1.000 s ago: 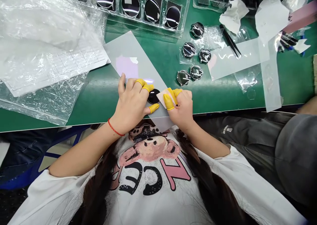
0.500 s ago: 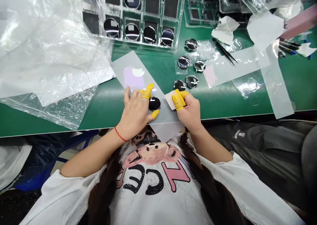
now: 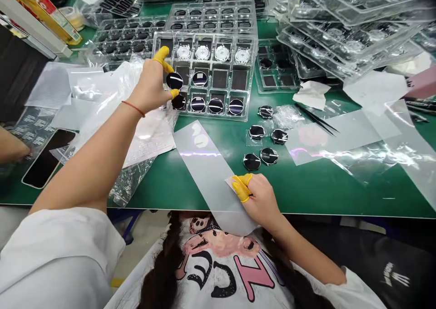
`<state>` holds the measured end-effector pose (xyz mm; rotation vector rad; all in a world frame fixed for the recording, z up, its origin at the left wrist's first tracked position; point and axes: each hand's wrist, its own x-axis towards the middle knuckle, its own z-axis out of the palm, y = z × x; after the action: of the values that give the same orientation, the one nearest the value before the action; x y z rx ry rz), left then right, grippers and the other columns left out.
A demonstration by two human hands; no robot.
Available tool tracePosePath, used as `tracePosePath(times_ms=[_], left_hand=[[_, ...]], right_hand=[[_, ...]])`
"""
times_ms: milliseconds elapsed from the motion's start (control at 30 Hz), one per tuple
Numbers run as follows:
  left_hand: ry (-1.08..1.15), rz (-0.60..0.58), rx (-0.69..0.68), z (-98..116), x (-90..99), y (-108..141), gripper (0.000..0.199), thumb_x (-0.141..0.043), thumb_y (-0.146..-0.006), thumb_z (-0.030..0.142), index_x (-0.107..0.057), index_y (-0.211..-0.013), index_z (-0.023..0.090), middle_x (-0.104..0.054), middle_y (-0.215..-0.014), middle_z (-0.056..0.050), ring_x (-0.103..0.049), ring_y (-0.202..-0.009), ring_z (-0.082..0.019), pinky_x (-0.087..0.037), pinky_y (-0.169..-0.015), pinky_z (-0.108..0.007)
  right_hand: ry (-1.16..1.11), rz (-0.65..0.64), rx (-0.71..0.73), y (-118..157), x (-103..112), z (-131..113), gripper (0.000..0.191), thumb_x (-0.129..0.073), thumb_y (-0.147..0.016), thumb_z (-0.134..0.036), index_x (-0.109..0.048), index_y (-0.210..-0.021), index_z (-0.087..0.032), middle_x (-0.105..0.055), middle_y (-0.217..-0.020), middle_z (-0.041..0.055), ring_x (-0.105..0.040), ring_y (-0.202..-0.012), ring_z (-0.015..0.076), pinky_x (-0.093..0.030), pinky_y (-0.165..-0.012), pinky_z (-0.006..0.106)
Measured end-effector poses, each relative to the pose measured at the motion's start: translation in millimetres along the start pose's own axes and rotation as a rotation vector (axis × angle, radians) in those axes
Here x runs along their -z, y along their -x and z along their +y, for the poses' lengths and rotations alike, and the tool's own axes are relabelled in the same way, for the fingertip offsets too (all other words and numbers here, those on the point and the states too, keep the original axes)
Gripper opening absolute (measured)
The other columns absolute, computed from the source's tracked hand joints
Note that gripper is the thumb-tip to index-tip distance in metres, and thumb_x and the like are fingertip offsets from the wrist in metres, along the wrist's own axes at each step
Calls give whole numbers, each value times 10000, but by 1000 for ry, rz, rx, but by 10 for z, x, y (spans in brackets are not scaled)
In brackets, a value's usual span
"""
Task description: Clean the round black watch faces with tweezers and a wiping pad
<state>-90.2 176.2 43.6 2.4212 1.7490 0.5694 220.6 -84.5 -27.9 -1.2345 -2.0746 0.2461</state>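
My left hand (image 3: 150,82), with yellow finger cots, reaches over a clear plastic tray (image 3: 250,95). Its finger and thumb grip the edges of a glossy round black disc (image 3: 174,80), which looks like a watch face. Several other round discs lie in the tray pockets, such as a dark disc with a pale square label (image 3: 200,78). Beside the table's front edge, my right hand (image 3: 260,195) is closed, its yellow-covered fingers pinching a small pale card (image 3: 229,181). That hand lies at the edge of a translucent film strip (image 3: 204,173).
Several round black discs (image 3: 269,155) rest right of the strip. Black tweezers (image 3: 316,118) lie behind them. Stacked clear trays (image 3: 354,36) stand at back right. Plastic bags, a phone (image 3: 49,159) and another person's arm (image 3: 12,145) are on the left.
My left hand has moved from the film strip up and left to the tray, carrying the round black disc. My right hand still pinches the card. The view has tilted up.
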Motion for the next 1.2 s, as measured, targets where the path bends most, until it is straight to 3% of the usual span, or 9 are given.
tracePosePath(times_ms=[133, 200, 300, 367, 467, 633, 833, 1033, 1200], left_hand=[[37, -9, 71, -244, -156, -360, 1067, -835, -731, 314, -136, -1508, 102, -497, -1430, -23, -332, -1287, -196, -210, -1231, -505], [38, 22, 91, -321, -193, -352, 885, -742, -824, 419, -227, -1481, 126, -458, -1473, -4, -315, -1316, -197, -199, -1229, -494], [-8, 93, 92, -378, -208, -186, 469, -520, -946, 479, -487, -1320, 199, -534, -1372, -4, -353, -1293, -216, -220, -1198, -503], [-50, 106, 41, -370, -232, -82, 385, -434, -971, 476, -562, -1257, 252, -553, -1329, -14, -370, -1277, -224, -255, -1164, -491], [-117, 89, 55, -326, -327, -92, 405, -350, -997, 464, -585, -1247, 248, -556, -1279, 6, -337, -1244, -208, -222, -1150, -501], [-168, 17, 133, -334, -480, -370, 465, -296, -1007, 486, -629, -1181, 213, -572, -1113, 14, -262, -1147, -200, -126, -1149, -506], [-297, 3, 7, -365, -436, -376, 428, -276, -1023, 462, -590, -1224, 251, -552, -1105, 5, -243, -1117, -202, -161, -1104, -478], [-362, 6, 14, -293, -434, -376, 412, -211, -1061, 432, -527, -1256, 255, -504, -1135, 11, -247, -1106, -173, -153, -1124, -460], [-353, 65, 30, -296, -451, -360, 420, -160, -1076, 402, -440, -1346, 242, -469, -1105, -15, -246, -1122, -171, -72, -1199, -479]], right_hand=[[1, -23, -7, 21, 3, 6, 341, -523, -1005, -285, -550, -676, -195, -558, -587, -5, -464, -582, 138, -329, -605, 309], [-2, -18, -1, 22, 12, 3, 369, -520, -1005, -280, -513, -644, -205, -534, -571, -10, -444, -575, 138, -325, -602, 310], [2, -10, 13, 7, 19, -9, 401, -508, -1009, -280, -463, -617, -215, -501, -554, -15, -411, -568, 137, -321, -597, 309], [6, -4, 17, -9, 15, -16, 412, -513, -1007, -279, -434, -606, -219, -479, -545, -20, -387, -562, 136, -309, -588, 308], [10, 12, 18, -26, 1, -20, 440, -521, -1000, -270, -382, -586, -225, -431, -526, -28, -342, -552, 134, -287, -575, 308], [5, 16, 14, -22, -11, -18, 429, -527, -998, -260, -400, -590, -222, -446, -531, -24, -349, -560, 135, -294, -583, 308], [21, 8, 16, -13, 0, -24, 413, -528, -998, -266, -442, -596, -221, -467, -531, -19, -369, -559, 142, -300, -581, 310], [11, -18, 5, -7, -6, -13, 355, -545, -993, -267, -556, -646, -191, -533, -567, -3, -425, -577, 143, -319, -600, 311], [18, 5, -3, -7, -16, -18, 409, -532, -1001, -285, -501, -602, -202, -523, -554, -7, -407, -568, 137, -316, -600, 305]])
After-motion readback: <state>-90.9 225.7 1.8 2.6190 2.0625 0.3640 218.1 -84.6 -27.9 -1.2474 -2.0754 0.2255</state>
